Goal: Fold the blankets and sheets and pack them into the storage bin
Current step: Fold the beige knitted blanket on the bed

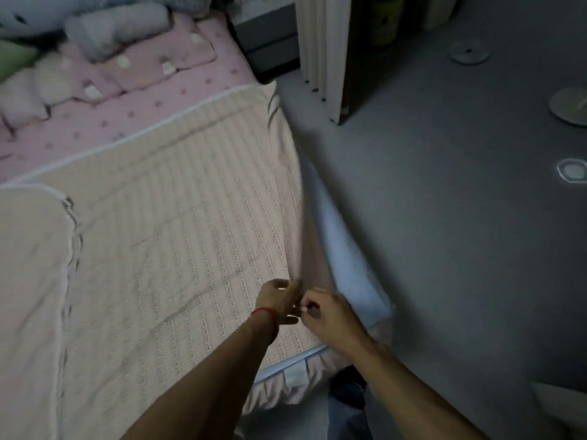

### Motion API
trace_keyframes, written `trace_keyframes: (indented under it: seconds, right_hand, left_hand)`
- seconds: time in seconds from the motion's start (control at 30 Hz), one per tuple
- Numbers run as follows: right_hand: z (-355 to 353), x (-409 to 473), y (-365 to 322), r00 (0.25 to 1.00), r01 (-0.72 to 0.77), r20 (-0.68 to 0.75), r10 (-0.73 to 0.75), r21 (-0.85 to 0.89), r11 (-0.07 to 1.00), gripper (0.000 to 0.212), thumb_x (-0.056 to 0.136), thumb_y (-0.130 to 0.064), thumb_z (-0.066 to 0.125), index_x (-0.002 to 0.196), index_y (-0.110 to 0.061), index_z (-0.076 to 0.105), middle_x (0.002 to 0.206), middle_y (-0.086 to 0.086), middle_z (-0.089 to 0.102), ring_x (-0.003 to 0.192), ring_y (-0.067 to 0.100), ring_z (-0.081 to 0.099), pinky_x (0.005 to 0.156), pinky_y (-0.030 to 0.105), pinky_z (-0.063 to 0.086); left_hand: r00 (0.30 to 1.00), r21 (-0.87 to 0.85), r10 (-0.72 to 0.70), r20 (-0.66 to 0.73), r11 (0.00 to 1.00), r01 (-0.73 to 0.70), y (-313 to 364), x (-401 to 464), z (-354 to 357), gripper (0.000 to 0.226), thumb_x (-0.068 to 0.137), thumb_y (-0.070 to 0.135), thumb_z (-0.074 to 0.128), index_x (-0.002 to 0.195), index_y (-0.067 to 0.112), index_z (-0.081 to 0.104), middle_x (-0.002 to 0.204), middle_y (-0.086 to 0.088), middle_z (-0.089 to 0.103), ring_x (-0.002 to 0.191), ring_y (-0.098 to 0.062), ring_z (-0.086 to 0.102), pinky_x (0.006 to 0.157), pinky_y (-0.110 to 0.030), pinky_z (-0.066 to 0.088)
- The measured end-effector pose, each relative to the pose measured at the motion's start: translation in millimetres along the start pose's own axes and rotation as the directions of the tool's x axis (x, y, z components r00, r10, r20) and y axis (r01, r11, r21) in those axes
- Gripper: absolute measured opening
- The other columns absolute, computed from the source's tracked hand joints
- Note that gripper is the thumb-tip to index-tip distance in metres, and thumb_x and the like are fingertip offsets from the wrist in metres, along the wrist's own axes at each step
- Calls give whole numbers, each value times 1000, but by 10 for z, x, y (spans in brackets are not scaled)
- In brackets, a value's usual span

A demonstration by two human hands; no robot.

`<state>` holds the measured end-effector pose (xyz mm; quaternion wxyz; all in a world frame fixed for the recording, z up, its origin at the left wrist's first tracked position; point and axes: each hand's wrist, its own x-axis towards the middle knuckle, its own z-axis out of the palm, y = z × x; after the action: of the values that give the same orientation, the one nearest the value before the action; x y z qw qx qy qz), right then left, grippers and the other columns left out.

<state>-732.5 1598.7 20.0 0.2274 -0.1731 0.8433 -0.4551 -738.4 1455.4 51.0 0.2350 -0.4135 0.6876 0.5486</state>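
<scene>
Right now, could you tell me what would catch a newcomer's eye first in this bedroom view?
Probably the two hands meeting near the bed's near right corner: the left hand, with a red string at its wrist, and the right hand both pinch the edge of the beige waffle-textured blanket spread over the mattress. Beyond it lies a pink dotted sheet with pale soft toys at the head of the bed.

Beige checked blanket (178, 217) (white-piped edge), pink dotted sheet (133, 100), red wrist string (265, 312), grey floor (444, 217)
</scene>
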Motion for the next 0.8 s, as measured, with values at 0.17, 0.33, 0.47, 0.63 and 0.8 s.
trace_keyframes:
  seconds: [0.17,0.33,0.47,0.63,0.8]
  right_hand:
    - [902,-15,-703,985,140,128,-112,-241,960,8,88,-16,65,83,-22,63,87,-7,58,80,11,57,71,29,51]
    - [1908,-172,-1519,970,115,236,-63,-214,970,10,90,-24,61,85,-20,68,85,-7,64,78,9,59,72,33,54]
    - [2641,-384,-2138,931,55,365,24,-203,978,26,94,-32,59,117,-27,69,117,-9,66,96,7,63,87,23,52]
    - [3059,-178,-2449,909,12,406,92,-247,969,28,99,-31,59,124,-23,67,120,-6,66,95,10,65,82,21,52]
    - [3662,232,-2802,889,-97,423,174,-199,975,21,99,-28,58,108,-13,70,103,6,72,93,23,71,87,40,58]
  left_hand:
    - [976,191,167,-141,972,-138,-610,-124,-1086,28,88,18,59,69,0,67,62,-17,70,49,-23,68,53,-41,62]
    - [961,159,205,-188,971,-177,-1481,-257,-2315,30,91,24,61,75,-1,68,58,-13,70,51,-24,70,55,-40,61]
    - [930,265,189,-315,959,-105,-2196,-409,-3446,24,91,31,66,76,12,68,76,-9,69,79,-30,67,69,-31,50]
    - [896,239,171,-410,968,-75,-2690,-621,-4388,14,92,29,66,83,19,69,85,-5,69,87,-26,64,72,-29,44]
    - [844,167,119,-524,985,-35,-3179,-1031,-4929,17,93,29,64,85,16,71,82,-3,66,80,-21,57,67,-28,35]
